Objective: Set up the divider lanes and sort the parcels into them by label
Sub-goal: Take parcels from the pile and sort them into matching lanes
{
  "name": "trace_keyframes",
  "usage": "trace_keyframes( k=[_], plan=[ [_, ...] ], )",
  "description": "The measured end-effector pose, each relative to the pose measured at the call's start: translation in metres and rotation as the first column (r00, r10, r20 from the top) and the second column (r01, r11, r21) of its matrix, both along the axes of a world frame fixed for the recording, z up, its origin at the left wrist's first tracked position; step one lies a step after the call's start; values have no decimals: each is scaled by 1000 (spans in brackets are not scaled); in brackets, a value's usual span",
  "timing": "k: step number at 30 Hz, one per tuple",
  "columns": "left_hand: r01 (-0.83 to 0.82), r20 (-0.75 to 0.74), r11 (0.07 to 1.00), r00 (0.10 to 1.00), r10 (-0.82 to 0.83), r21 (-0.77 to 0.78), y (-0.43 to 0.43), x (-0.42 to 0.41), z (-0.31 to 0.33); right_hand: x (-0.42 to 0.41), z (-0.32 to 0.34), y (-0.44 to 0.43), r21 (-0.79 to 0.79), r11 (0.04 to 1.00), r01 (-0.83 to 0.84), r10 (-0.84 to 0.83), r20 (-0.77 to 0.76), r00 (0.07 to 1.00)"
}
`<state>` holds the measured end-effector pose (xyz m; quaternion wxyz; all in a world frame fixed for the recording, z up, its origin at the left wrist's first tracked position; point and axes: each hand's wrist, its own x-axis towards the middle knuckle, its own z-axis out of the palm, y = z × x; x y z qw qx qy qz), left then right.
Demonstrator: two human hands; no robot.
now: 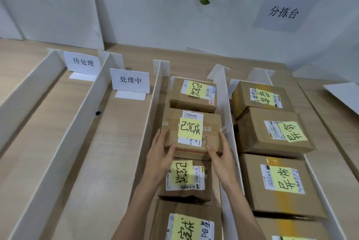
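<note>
Hands point(161, 155) point(223, 157), two, around one of eight parcels point(212, 136).

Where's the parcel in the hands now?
Head view, centre: held 已完成 parcel sits in the lane right of the 处理中 sign, between left hand and right hand, second from the far end.

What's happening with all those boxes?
A person is sorting parcels into lanes made by white dividers. The left hand and right hand grip one box with a yellow note in the third lane, among three others. The lane to its right holds more boxes. The two left lanes have sign cards.
</note>
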<state>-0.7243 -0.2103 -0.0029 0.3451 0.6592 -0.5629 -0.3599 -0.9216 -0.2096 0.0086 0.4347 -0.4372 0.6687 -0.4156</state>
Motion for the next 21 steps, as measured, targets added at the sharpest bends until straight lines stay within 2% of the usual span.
trace_keyframes(
  k=[2, 5, 9, 11, 14, 17, 21],
  plan=[
    [0, 45, 1000, 999, 0, 1, 5, -4, 7, -1, 7, 4, -24, 999, -40, 39, -50, 998],
    [-7, 81, 1000, 997, 10, -30, 24, -7, 27, 1, 25, 18, -97, 987, -129, 107, -208, 972],
    [19, 187, 989, 982, 9, -149, 70, 2, 66, 16, 54, 43, -148, 936, -320, 232, -423, 876],
    [1, 266, 980, 963, 52, -198, 99, 13, 93, 29, 79, 60, -136, 903, -408, 317, -432, 845],
    [-54, 392, 959, 905, 165, -279, 147, 41, 128, 55, 112, 84, -162, 827, -538, 411, -478, 776],
    [-156, 434, 921, 845, 312, -358, 196, 76, 156, 92, 143, 113, -213, 725, -654, 498, -494, 713],
    [-246, 543, 885, 714, 441, -395, 262, 120, 183, 146, 172, 157, -242, 581, -777, 557, -579, 596]
  ],
)
